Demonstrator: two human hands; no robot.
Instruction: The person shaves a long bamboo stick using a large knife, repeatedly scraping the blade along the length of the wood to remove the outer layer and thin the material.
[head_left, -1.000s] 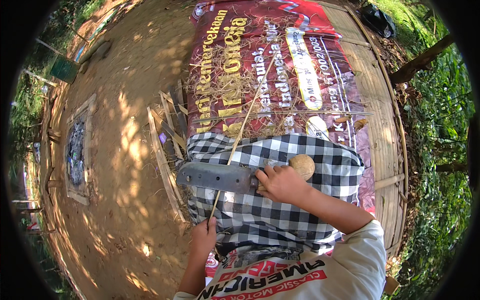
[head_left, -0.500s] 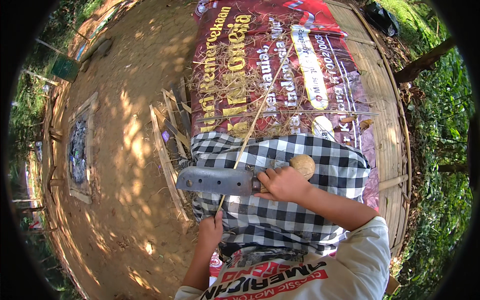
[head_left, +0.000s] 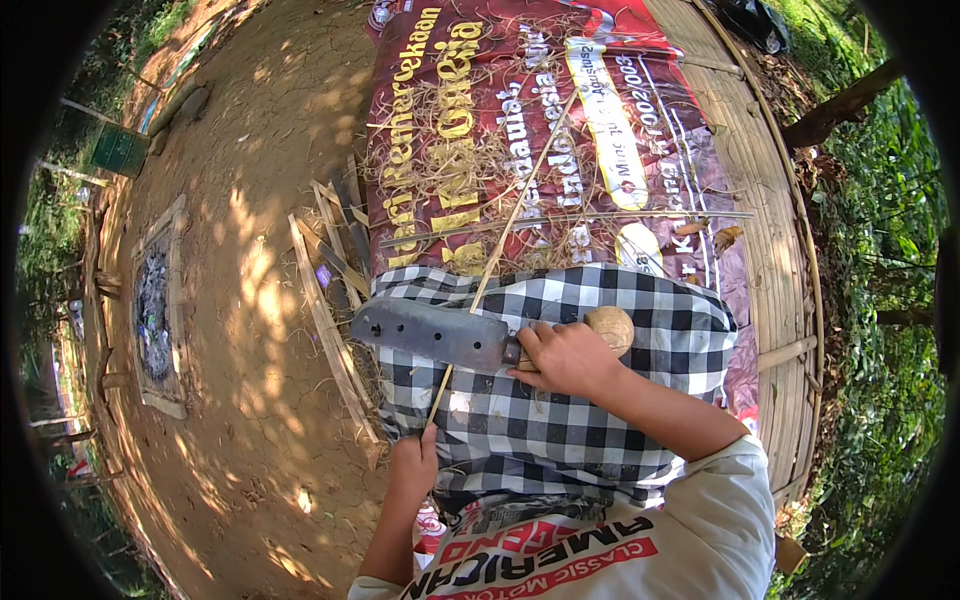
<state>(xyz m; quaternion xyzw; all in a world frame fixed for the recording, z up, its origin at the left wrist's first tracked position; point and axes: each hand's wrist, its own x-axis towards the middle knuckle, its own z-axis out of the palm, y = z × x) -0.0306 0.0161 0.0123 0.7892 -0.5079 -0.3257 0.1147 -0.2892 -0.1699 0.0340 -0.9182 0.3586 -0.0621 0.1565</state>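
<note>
My right hand point(head_left: 566, 360) is wrapped round the wooden handle of a broad cleaver point(head_left: 432, 334), whose rounded pommel shows past my wrist. The dark blade has several holes and points left, lying across a thin bamboo strip point(head_left: 519, 205). At its lower end the strip is pinched in my left hand point(head_left: 413, 458); from there it slants up and to the right, passing behind the blade. Under both lies a black-and-white checked cloth point(head_left: 600, 420) spread over my lap.
Beyond the cloth, a dark red printed banner point(head_left: 400, 120) covered in curly shavings point(head_left: 450, 165) lies on a bamboo platform point(head_left: 765, 230). Another thin strip point(head_left: 600, 217) rests across it. Wooden slats point(head_left: 325, 320) lean at the left edge, beside bare earth ground point(head_left: 240, 450).
The cleaver's blade has tilted, its tip end rising slightly on the left. My left hand has shifted a little down and left, still on the bamboo strip.
</note>
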